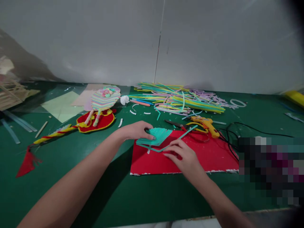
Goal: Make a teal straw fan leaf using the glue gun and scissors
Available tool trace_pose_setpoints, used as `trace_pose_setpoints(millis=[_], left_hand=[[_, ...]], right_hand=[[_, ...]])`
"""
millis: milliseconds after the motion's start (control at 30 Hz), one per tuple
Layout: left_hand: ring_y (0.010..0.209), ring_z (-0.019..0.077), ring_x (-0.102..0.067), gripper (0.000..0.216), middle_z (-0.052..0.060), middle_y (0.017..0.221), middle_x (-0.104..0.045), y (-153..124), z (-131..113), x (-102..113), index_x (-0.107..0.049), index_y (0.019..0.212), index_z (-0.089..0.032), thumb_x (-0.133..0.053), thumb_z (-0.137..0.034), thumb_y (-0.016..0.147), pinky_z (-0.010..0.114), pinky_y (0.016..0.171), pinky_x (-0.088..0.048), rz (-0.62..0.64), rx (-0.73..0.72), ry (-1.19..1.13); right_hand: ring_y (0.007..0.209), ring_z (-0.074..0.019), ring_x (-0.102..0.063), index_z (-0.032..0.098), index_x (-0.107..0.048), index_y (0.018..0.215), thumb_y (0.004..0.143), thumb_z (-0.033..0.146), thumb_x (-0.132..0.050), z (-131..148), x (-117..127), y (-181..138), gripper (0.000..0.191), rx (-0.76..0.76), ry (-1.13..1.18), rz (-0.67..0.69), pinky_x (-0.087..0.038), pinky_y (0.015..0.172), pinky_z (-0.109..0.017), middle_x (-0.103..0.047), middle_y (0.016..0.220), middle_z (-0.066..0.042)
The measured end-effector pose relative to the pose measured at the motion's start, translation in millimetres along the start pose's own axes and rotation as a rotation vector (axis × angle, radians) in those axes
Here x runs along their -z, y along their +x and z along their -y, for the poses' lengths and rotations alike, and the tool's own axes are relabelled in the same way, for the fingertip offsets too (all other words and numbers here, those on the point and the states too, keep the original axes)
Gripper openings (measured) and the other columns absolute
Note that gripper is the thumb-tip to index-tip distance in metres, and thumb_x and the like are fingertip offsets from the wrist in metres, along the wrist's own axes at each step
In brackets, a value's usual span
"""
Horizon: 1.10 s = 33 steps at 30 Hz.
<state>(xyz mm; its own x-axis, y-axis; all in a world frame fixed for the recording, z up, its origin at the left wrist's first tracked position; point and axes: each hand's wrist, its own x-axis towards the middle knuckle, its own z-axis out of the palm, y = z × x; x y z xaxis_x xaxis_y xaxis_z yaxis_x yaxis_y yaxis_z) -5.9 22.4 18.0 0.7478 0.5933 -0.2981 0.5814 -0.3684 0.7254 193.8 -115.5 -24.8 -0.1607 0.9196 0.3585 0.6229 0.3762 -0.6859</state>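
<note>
left hand [139, 130] fingers flat, pinning teal plastic-strip fan [158, 135] on red foam sheet [213, 156]. right hand [184, 155] at 4 o'clock on loose teal strip [186, 132], grip unclear. slip there likely skews fan.

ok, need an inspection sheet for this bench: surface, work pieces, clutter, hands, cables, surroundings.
surface: green table top, with a red sheet lying flat under the hands.
work pieces: teal straw panel on the red sheet; a bent teal strip runs along its near edge.
clutter: pile of coloured straws, yellow glue gun, scissors, striped straw figure, cut scraps.
hands: left hand lies flat on the panel; right hand touches the strip, grip unclear.
cables: black cable looped beside the glue gun, running past the red sheet's right edge.
surroundings: white wall behind; wooden stick frame far left.
</note>
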Motion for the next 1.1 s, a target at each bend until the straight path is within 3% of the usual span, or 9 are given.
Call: trace_pose_setpoints(millis=[200,433,900,1100], left_hand=[[0.059,0.0102,-0.039,0.027,-0.004,0.064,-0.051,2.7,4.2,-2.5,-0.06,0.067,-0.015,-0.066,-0.042,0.071,0.023,0.054,-0.026,0.001,-0.005,-0.026],[0.062,0.0115,-0.044,0.026,-0.003,0.067,-0.056,3.6,2.5,-5.3,-0.064,0.076,-0.015,-0.065,-0.041,0.072,0.023,0.056,-0.027,0.013,-0.002,0.031],[0.055,0.0101,-0.034,0.026,-0.005,0.057,-0.047,3.7,-3.5,-10.5,-0.061,0.067,-0.016,-0.064,-0.041,0.071,0.024,0.053,-0.023,-0.027,-0.006,0.137],[0.061,0.0113,-0.043,0.025,-0.003,0.066,-0.057,3.9,-6.2,-12.6,-0.068,0.076,-0.015,-0.064,-0.039,0.07,0.023,0.053,-0.024,-0.012,-0.01,0.115]], right_hand=[[0.084,-0.0155,-0.06,0.022,-0.068,0.088,0.088,0.02,-0.055,-10.8,-11.4,-2.5,0.013,0.008,0.038,-0.026,-0.052,0.074,-0.026,-0.058,0.09,-0.005],[0.083,-0.015,-0.06,0.021,-0.066,0.086,0.088,0.019,-0.054,-11.6,-14.1,-3.6,0.013,0.034,0.031,-0.039,-0.052,0.073,-0.026,-0.057,0.09,-0.005],[0.081,-0.0153,-0.059,0.021,-0.065,0.084,0.087,0.016,-0.054,-7.1,-12.2,-1.3,0.013,0.051,-0.014,-0.047,-0.051,0.072,-0.027,-0.057,0.087,-0.005],[0.083,-0.0158,-0.059,0.021,-0.066,0.083,0.087,0.017,-0.055,-6.1,-12.4,-1.2,0.012,0.057,-0.017,-0.064,-0.052,0.074,-0.028,-0.058,0.087,-0.005]])
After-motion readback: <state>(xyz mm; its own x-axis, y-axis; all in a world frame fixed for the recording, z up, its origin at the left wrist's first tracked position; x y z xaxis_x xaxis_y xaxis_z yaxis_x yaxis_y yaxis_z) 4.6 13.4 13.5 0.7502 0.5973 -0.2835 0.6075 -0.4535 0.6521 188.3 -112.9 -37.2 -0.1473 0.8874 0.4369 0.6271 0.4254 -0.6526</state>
